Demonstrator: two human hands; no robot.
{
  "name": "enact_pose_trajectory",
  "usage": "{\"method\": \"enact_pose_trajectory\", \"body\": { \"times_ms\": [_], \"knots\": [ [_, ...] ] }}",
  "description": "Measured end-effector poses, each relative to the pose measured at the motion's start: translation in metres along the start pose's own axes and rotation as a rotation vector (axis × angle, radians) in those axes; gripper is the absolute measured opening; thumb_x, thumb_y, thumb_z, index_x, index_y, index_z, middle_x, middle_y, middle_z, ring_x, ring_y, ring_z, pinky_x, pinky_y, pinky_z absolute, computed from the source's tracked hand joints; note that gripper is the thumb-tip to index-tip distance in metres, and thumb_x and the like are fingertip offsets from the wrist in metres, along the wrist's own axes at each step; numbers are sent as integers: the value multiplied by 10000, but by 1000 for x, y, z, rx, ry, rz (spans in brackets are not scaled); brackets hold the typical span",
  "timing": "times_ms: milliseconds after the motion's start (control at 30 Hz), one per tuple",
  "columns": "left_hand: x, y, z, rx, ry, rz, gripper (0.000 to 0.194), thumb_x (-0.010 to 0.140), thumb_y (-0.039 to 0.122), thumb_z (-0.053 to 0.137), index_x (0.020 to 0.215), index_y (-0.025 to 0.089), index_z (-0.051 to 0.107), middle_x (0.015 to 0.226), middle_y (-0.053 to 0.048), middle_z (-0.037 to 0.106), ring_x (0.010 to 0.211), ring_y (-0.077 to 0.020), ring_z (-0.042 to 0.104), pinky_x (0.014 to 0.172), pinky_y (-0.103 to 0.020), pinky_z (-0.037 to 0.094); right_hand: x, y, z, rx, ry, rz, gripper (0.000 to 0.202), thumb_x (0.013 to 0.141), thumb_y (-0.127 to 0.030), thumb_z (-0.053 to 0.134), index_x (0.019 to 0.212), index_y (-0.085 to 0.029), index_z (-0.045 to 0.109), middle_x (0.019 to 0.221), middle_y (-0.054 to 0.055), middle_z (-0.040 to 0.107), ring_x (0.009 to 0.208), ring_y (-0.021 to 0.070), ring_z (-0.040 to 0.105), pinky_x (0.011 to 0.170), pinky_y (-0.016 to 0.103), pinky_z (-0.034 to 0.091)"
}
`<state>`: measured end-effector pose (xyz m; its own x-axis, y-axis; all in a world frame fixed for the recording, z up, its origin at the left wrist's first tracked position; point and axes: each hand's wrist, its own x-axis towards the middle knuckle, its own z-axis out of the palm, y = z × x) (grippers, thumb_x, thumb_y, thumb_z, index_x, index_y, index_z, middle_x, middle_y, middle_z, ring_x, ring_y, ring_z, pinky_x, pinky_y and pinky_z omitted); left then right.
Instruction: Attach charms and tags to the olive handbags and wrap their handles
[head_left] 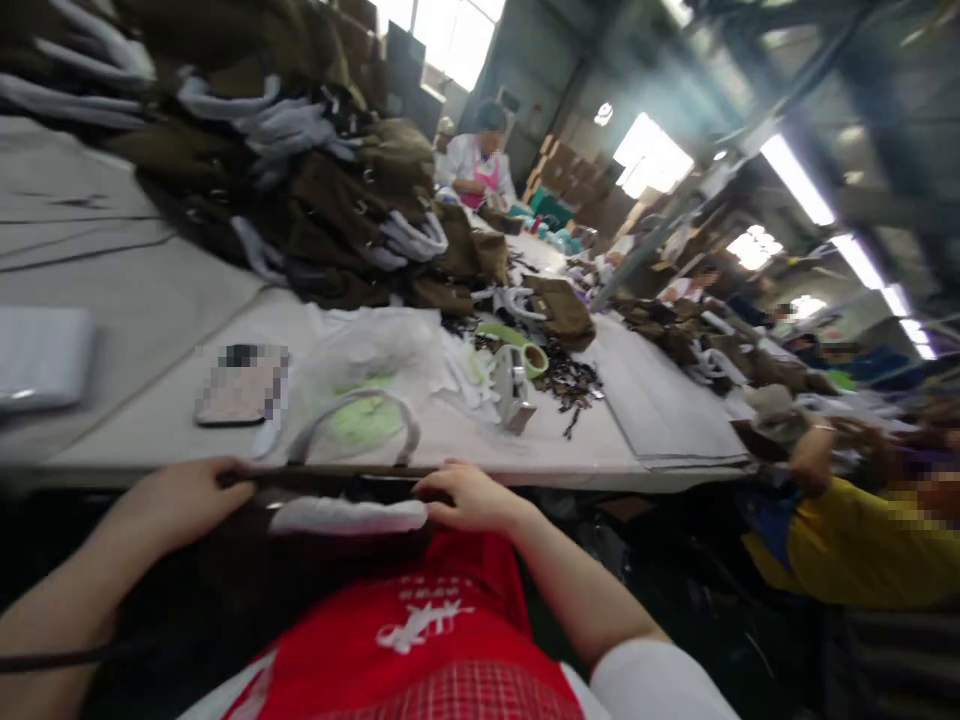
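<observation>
A dark bag, mostly in shadow, hangs at the table's front edge between my hands. One of its handles, wrapped in white, faces me, and a greyish handle arches over the table. My left hand pinches the bag's left top corner with curled fingers. At the right top corner, my right hand grips the bag between thumb and fingers. Beyond the bag lie thin white sheets and a light green piece, seen with some blur.
A phone and a white block lie left. A tape dispenser, green roll and dark straps lie right. Brown bags are heaped behind. A person in yellow works at right; another person stands far back.
</observation>
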<state>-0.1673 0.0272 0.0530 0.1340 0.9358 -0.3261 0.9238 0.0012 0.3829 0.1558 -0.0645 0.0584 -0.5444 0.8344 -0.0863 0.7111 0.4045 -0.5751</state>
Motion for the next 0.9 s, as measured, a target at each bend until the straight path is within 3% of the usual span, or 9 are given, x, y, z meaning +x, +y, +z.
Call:
{"method": "enact_pose_trajectory", "body": {
  "times_ms": [67,200,300,367,500,600,733,800,900],
  "knots": [
    [-11,-16,6,7,-129,-54,330,855,310,513,1062,138,704,809,-55,736,798,-225,665,724,-304,479,-6,12,8,-10,47,-26,258,846,-224,655,1099,-191,688,1029,68,719,981,210,624,970,355,404],
    [-4,-20,12,-46,-89,-69,368,769,345,513,1009,166,727,902,-73,761,847,-255,685,701,-297,473,-3,22,21,55,127,6,126,829,-115,631,895,-182,714,849,53,681,865,197,588,847,331,439],
    [2,-23,9,-118,-79,-52,399,738,381,527,1030,180,710,928,-64,759,872,-260,695,750,-304,507,11,26,12,163,196,49,109,864,-145,609,854,-184,711,816,33,668,821,176,588,796,300,446],
    [-1,-21,5,-137,47,2,497,742,437,543,1119,137,665,1047,-106,734,977,-284,677,861,-334,515,20,31,2,174,263,97,112,876,-189,607,869,-196,719,842,31,678,845,176,599,812,302,447],
    [-26,3,3,-143,532,198,535,851,475,485,1247,123,558,1272,-155,614,1219,-296,556,1071,-404,424,19,45,-14,221,481,237,172,894,-271,573,871,-193,724,876,47,709,848,184,627,812,312,467],
    [-50,27,15,-142,637,393,503,877,449,518,1299,174,503,1307,-128,590,1230,-278,547,1088,-420,420,2,54,-19,244,591,279,221,896,-341,564,866,-186,719,861,54,716,813,191,632,780,315,479],
    [-71,42,47,-18,727,638,520,812,402,661,1264,184,526,1253,-132,632,1170,-292,592,1047,-422,451,-24,65,-14,224,639,340,245,886,-375,572,839,-181,714,824,62,705,798,205,628,776,329,476],
    [-73,45,63,47,732,769,418,814,378,676,1184,206,585,1153,-104,687,1100,-270,633,1019,-390,463,-32,68,-8,240,649,384,245,885,-375,569,836,-182,712,824,61,706,797,210,630,777,335,474],
    [-64,54,80,129,547,772,431,844,407,642,1199,165,606,1158,-140,691,1091,-290,635,1007,-409,457,-39,68,0,274,656,427,242,883,-372,569,825,-185,712,830,59,707,816,215,634,778,332,476]
  ]
}}
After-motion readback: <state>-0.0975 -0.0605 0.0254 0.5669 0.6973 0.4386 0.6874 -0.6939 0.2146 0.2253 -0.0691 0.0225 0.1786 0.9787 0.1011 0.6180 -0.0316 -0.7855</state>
